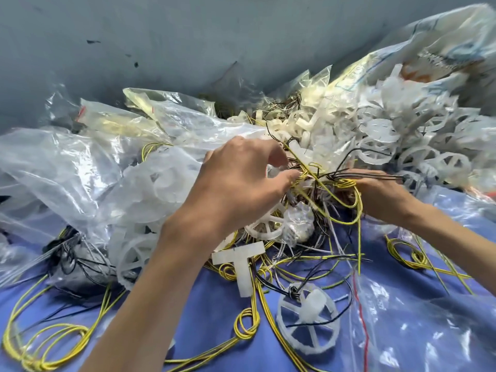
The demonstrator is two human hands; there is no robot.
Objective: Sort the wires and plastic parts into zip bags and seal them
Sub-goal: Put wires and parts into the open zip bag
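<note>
Wires lie tangled, gripped by left hand and right hand.

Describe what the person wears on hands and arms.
Nothing worn is visible. The left hand and right hand are bare: no gloves, rings, watch or wristband. The left forearm and right forearm are uncovered to the frame edge; no sleeve shows.
</note>
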